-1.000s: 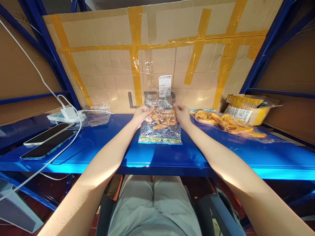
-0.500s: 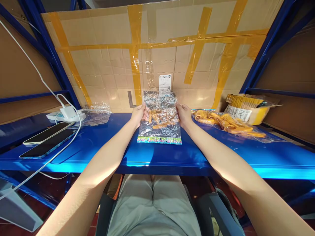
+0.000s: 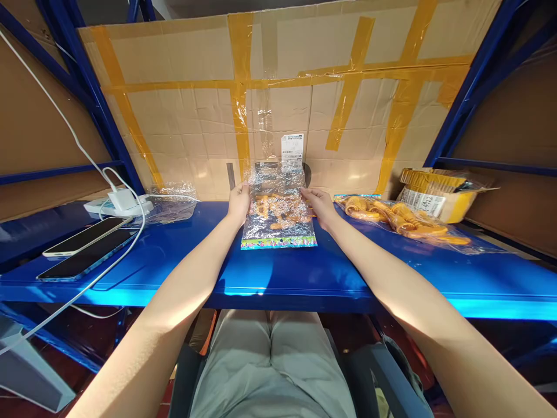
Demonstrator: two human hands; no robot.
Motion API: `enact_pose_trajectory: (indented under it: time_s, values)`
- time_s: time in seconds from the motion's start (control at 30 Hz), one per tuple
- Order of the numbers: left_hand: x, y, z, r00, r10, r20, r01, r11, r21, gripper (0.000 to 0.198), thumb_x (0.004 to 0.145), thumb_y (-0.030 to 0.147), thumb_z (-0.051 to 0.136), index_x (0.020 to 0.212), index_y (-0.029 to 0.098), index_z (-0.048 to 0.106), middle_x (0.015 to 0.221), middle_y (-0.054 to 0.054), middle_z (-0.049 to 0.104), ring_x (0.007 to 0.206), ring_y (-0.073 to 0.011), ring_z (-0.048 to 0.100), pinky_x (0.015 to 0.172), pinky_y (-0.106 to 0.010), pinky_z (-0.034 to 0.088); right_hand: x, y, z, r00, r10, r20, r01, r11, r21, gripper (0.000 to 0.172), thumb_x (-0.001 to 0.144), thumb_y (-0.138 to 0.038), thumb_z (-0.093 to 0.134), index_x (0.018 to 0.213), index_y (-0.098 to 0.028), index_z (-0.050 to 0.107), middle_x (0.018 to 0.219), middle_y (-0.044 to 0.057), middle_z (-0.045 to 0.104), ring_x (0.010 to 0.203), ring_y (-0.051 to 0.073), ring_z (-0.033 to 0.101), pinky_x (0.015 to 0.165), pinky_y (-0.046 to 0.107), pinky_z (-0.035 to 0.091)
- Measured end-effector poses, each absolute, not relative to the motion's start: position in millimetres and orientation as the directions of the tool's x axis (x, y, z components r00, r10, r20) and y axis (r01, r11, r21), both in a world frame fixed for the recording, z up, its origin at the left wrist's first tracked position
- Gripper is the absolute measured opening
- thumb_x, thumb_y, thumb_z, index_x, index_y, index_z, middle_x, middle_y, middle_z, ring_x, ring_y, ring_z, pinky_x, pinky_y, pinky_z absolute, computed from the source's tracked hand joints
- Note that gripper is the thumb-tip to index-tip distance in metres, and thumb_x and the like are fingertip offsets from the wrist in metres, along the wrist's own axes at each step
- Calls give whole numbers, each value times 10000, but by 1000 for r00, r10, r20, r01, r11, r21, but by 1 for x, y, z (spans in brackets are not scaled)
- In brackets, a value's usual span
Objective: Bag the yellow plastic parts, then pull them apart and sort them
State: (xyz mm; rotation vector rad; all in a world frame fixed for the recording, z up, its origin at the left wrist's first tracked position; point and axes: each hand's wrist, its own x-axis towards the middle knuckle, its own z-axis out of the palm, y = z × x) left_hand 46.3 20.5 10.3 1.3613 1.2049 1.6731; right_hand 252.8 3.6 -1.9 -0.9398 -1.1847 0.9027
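A clear plastic bag (image 3: 278, 223) with a coloured bottom strip lies on the blue shelf (image 3: 278, 273), holding several orange pieces. My left hand (image 3: 239, 202) grips the bag's left edge near its top, fingers closed on the film. My right hand (image 3: 319, 205) rests on the bag's right side, fingers laid over the film and the orange pieces. The bag's top end leans up against the taped cardboard wall (image 3: 278, 104).
A pile of orange pieces in clear wrap (image 3: 394, 217) lies to the right, beside a yellow packet (image 3: 430, 194). Two phones (image 3: 82, 249), a white charger (image 3: 119, 200) with cable and crumpled clear film (image 3: 172, 200) sit at the left. Blue rack posts frame both sides.
The bag has shifted slightly left and lower against the wall. My right hand moved from its edge onto its surface; my left hand slid up along the left edge.
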Motion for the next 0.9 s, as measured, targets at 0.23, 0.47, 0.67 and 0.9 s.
enact_pose_trajectory:
  time_s: [0.23, 0.47, 0.67, 0.9]
  values:
    - [36, 43, -1, -220, 792, 570, 419, -451, 788, 313, 927, 255, 494, 1231, 194, 534, 941, -68, 676, 780, -199, 685, 705, -340, 566, 257, 12, -6, 299, 851, 432, -16, 457, -889, 420, 641, -561, 782, 636, -176, 615, 566, -40, 549, 450, 60, 381, 390, 206, 337]
    - [66, 15, -13, 554, 496, 669, 605, -792, 87, 889, 793, 396, 685, 1546, 211, 251, 1635, -162, 207, 1508, -346, 171, 1195, -547, 214, 272, 22, -1, 472, 786, 399, -153, 519, -841, 311, 712, -484, 724, 731, -183, 646, 654, -13, 636, 543, 118, 547, 459, 249, 472]
    - [83, 5, -23, 714, 515, 475, 613, -787, -70, 836, 855, 84, 487, 1585, 302, 142, 1670, -81, 68, 1529, -264, 14, 1208, -572, 67, 272, 20, 1, 475, 766, 433, -147, 554, -819, 257, 739, -444, 705, 718, -197, 637, 658, -11, 641, 552, 131, 572, 470, 262, 488]
    - [76, 7, -17, 701, 583, 411, 655, -755, -46, 866, 830, 24, 437, 1593, 252, 98, 1659, -105, 52, 1520, -230, -18, 1215, -546, 72, 266, 13, 2, 428, 776, 464, -100, 550, -829, 254, 725, -433, 710, 749, -182, 680, 704, 24, 702, 601, 145, 600, 503, 256, 488]
